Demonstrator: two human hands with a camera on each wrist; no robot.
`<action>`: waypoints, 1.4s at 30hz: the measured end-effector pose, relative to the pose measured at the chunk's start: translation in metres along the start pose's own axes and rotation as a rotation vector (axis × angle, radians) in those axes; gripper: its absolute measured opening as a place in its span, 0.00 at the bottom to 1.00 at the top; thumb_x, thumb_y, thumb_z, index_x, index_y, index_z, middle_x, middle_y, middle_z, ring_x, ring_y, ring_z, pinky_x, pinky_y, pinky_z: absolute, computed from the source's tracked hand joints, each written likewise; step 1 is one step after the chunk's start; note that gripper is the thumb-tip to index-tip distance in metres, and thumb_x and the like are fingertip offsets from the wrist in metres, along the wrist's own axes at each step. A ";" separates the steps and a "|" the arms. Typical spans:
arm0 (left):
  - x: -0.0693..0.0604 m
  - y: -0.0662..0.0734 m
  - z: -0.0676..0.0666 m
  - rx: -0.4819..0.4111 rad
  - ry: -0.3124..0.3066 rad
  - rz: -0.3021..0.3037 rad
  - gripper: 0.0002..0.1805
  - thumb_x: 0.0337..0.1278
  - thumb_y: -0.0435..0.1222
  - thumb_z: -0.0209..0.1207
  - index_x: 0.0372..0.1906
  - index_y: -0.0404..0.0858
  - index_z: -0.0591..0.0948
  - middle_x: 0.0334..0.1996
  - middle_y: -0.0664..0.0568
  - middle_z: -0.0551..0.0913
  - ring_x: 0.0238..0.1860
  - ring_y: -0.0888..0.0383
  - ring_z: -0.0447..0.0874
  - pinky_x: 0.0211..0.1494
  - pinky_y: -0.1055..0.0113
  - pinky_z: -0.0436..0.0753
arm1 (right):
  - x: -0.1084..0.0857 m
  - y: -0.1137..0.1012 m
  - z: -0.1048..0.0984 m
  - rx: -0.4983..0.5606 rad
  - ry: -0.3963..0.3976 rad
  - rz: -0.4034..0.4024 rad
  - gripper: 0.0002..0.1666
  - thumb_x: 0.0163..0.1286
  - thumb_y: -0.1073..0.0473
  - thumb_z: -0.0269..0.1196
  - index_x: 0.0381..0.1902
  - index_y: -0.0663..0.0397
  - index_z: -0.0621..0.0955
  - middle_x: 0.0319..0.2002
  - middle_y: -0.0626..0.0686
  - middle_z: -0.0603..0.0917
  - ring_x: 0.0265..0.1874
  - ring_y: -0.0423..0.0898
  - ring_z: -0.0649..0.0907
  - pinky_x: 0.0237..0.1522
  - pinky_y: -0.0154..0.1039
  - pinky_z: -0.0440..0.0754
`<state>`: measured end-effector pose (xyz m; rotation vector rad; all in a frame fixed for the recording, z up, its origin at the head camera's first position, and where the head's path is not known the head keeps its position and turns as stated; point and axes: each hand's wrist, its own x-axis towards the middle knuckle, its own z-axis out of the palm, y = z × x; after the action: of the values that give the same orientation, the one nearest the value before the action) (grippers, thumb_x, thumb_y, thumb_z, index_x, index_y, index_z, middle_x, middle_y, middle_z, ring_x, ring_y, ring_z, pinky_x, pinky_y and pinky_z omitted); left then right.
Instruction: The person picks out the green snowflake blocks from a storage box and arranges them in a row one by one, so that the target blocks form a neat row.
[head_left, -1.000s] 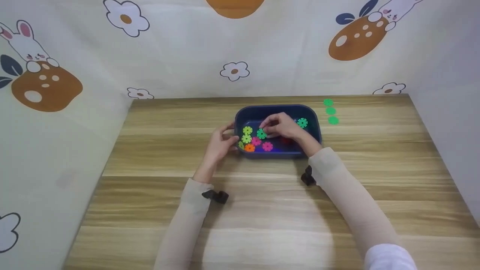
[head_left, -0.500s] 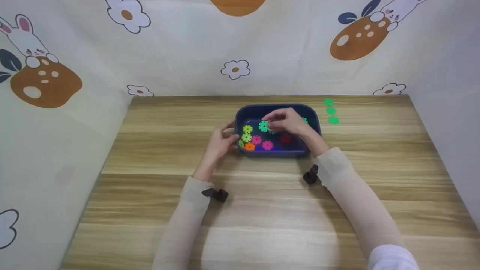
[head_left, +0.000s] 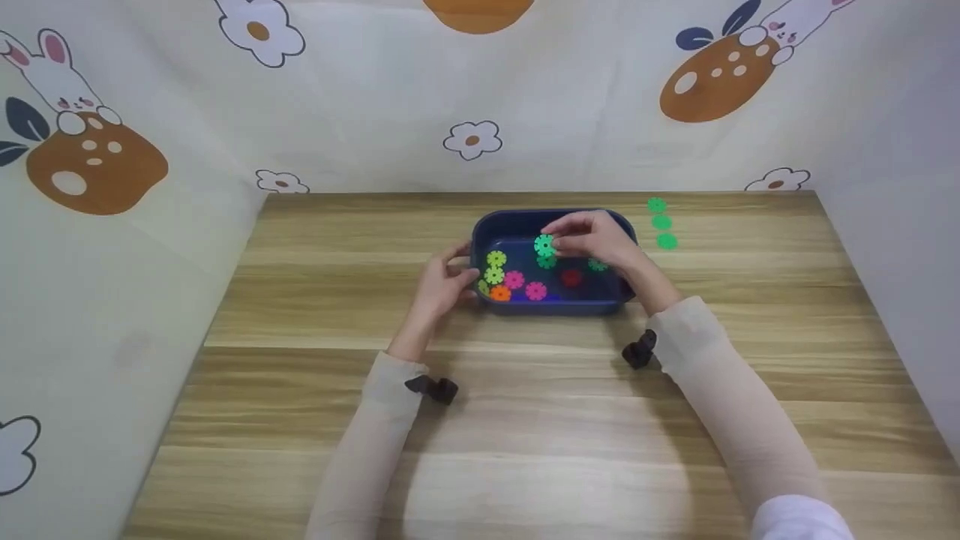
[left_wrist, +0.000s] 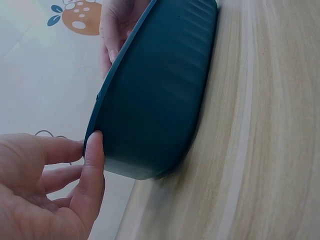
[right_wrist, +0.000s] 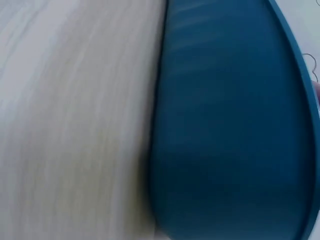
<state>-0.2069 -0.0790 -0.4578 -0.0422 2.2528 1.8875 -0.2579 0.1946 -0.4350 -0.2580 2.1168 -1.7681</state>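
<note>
Pinching a notched green disc in the right hand, over the middle of a dark blue tray.
Drawn to the right since a second ago, baring a red disc then partly covered; gripping the tray's left rim between thumb and fingers of the left hand, just as before. Showing yellow-green discs inside at left, pink discs and an orange disc nearer, flat and toothed like cogs. Rounded at the tray's corners, faintly rippled along the outer wall. Leaving three green discs lined up, unmoved, right of the tray on the streaked wood-grain table.
</note>
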 end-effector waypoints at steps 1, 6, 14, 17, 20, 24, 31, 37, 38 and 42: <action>0.000 0.000 0.000 -0.005 0.001 0.000 0.31 0.64 0.24 0.58 0.72 0.35 0.69 0.66 0.40 0.74 0.48 0.50 0.82 0.33 0.67 0.90 | -0.001 -0.001 -0.002 0.008 0.005 0.007 0.20 0.67 0.67 0.65 0.56 0.72 0.80 0.36 0.46 0.86 0.35 0.36 0.86 0.52 0.41 0.89; -0.001 -0.001 0.000 -0.019 0.004 0.012 0.31 0.64 0.23 0.57 0.72 0.35 0.69 0.65 0.39 0.74 0.50 0.47 0.83 0.30 0.72 0.89 | -0.011 -0.004 -0.015 0.022 0.030 0.006 0.18 0.69 0.67 0.64 0.55 0.69 0.81 0.36 0.42 0.87 0.35 0.35 0.87 0.47 0.34 0.90; 0.000 -0.001 0.001 -0.008 -0.003 0.031 0.31 0.63 0.23 0.57 0.71 0.33 0.68 0.64 0.37 0.74 0.53 0.43 0.83 0.33 0.67 0.91 | -0.024 -0.007 -0.039 0.068 0.073 -0.030 0.16 0.66 0.68 0.65 0.52 0.64 0.84 0.37 0.41 0.89 0.35 0.33 0.87 0.44 0.31 0.90; 0.000 -0.001 0.001 0.000 0.002 0.035 0.31 0.63 0.23 0.58 0.71 0.32 0.69 0.64 0.36 0.74 0.52 0.43 0.83 0.33 0.67 0.91 | -0.029 -0.008 -0.047 0.089 0.087 -0.028 0.14 0.66 0.68 0.66 0.50 0.61 0.85 0.37 0.41 0.89 0.34 0.34 0.87 0.43 0.29 0.89; 0.000 -0.001 0.001 0.003 0.006 0.038 0.30 0.63 0.23 0.58 0.71 0.33 0.69 0.64 0.37 0.74 0.52 0.43 0.84 0.33 0.68 0.90 | -0.034 -0.008 -0.056 0.104 0.099 -0.027 0.14 0.66 0.68 0.66 0.50 0.59 0.85 0.37 0.42 0.89 0.35 0.34 0.88 0.44 0.29 0.89; 0.001 -0.002 0.000 0.006 0.008 0.039 0.30 0.63 0.24 0.58 0.71 0.34 0.69 0.64 0.38 0.74 0.51 0.46 0.84 0.35 0.65 0.91 | -0.040 -0.006 -0.066 0.139 0.118 -0.028 0.13 0.66 0.69 0.65 0.49 0.58 0.85 0.37 0.44 0.88 0.35 0.36 0.88 0.46 0.32 0.89; 0.000 -0.002 0.000 0.008 0.007 0.032 0.32 0.62 0.23 0.58 0.72 0.34 0.68 0.65 0.38 0.74 0.51 0.45 0.83 0.36 0.64 0.91 | -0.049 0.000 -0.083 0.145 0.172 -0.049 0.12 0.67 0.69 0.65 0.48 0.59 0.85 0.38 0.44 0.88 0.35 0.36 0.88 0.44 0.31 0.89; 0.000 -0.001 0.000 0.004 0.005 0.040 0.31 0.63 0.23 0.57 0.72 0.34 0.68 0.64 0.37 0.74 0.52 0.43 0.83 0.34 0.65 0.91 | -0.057 0.008 -0.095 0.185 0.195 -0.065 0.12 0.66 0.70 0.65 0.48 0.60 0.85 0.39 0.45 0.88 0.35 0.37 0.88 0.43 0.31 0.89; 0.000 -0.001 0.000 0.003 0.006 0.040 0.31 0.63 0.23 0.57 0.72 0.34 0.68 0.64 0.37 0.74 0.51 0.44 0.83 0.34 0.65 0.91 | -0.058 0.009 -0.098 0.195 0.199 -0.066 0.12 0.66 0.70 0.65 0.48 0.60 0.85 0.38 0.45 0.87 0.35 0.37 0.88 0.43 0.31 0.89; 0.000 -0.001 0.000 0.003 0.000 0.044 0.32 0.63 0.23 0.57 0.72 0.34 0.68 0.65 0.37 0.74 0.50 0.44 0.84 0.34 0.65 0.91 | -0.062 0.015 -0.107 0.206 0.221 -0.049 0.14 0.66 0.69 0.65 0.50 0.61 0.84 0.39 0.46 0.87 0.35 0.37 0.88 0.43 0.30 0.89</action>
<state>-0.2065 -0.0792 -0.4587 0.0075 2.2745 1.9056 -0.2419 0.3172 -0.4243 -0.0614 2.0648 -2.1105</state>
